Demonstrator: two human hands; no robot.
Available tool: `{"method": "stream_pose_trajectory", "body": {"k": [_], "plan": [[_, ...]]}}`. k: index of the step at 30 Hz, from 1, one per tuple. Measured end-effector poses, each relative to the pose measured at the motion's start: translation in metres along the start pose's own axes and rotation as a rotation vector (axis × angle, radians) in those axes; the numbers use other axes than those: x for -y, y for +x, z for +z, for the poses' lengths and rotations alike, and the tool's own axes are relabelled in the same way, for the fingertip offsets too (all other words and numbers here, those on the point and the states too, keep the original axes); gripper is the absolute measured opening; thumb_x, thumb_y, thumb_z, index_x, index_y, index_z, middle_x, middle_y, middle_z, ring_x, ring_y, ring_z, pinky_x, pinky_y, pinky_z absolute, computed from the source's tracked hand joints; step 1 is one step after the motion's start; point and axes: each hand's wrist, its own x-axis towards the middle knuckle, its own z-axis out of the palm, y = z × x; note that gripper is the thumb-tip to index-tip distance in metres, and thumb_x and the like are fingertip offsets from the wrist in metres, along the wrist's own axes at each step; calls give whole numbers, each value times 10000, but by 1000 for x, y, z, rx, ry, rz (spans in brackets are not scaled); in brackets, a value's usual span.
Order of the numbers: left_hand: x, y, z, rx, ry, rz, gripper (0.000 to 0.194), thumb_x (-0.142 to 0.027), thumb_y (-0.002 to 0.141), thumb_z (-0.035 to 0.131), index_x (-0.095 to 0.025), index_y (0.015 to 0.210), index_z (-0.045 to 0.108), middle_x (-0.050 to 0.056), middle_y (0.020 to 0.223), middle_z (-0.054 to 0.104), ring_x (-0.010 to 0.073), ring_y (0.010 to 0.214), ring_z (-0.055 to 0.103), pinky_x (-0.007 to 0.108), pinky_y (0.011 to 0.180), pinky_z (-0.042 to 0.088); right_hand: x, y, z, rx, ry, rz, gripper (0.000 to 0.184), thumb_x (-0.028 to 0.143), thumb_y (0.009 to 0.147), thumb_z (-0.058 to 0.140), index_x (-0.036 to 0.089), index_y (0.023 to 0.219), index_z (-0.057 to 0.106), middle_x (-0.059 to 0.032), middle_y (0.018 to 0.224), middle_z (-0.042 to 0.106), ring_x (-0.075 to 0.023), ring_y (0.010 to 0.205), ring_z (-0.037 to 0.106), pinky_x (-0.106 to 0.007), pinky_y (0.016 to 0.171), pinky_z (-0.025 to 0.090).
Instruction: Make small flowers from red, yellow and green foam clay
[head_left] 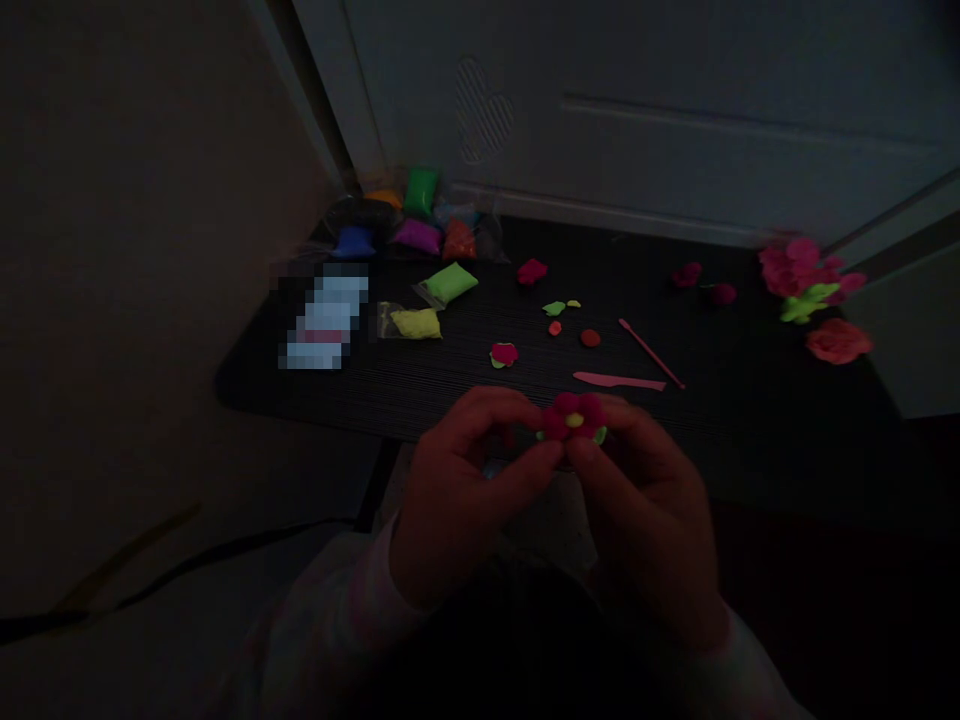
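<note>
A clay flower (589, 408) with dark pink petals, a yellow centre and green leaves beneath is held up at the table's front edge. My left hand (469, 490) pinches its left side between thumb and fingers. From the other side my right hand (649, 500) grips it, thumb at the lower petals. Just beyond lie a pink plastic knife (619, 382) and a thin pink stick tool (651, 353). A small pink and green clay piece (504, 354) rests behind my left hand.
Bags of coloured clay lie at the back left, among them a green bag (448, 286) and a yellow bag (417, 323). Small clay bits, including a red-brown disc (590, 338), dot the middle of the dark table (450, 385). Pink flowers (802, 270) stand at the right; a wall rises behind.
</note>
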Motion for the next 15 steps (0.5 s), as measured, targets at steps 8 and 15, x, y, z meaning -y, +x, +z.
{"method": "stream_pose_trajectory", "body": {"k": [8, 15], "plan": [[2, -2, 1, -31, -52, 21, 112, -209, 700, 614, -227, 810, 613, 10, 861, 591, 155, 825, 564, 279, 713, 452, 0, -2, 0, 4, -3, -32, 165, 216, 775, 548, 291, 907, 614, 30, 960, 558, -90, 887, 543, -203, 761, 456], [0, -2, 2, -50, -40, 81, 94, -188, 692, 618, -226, 777, 630, 5, 833, 596, 146, 797, 568, 268, 688, 448, 2, -2, 1, -24, 0, -31, 147, 219, 784, 535, 288, 882, 621, 20, 935, 568, -103, 863, 550, -231, 730, 474]]}}
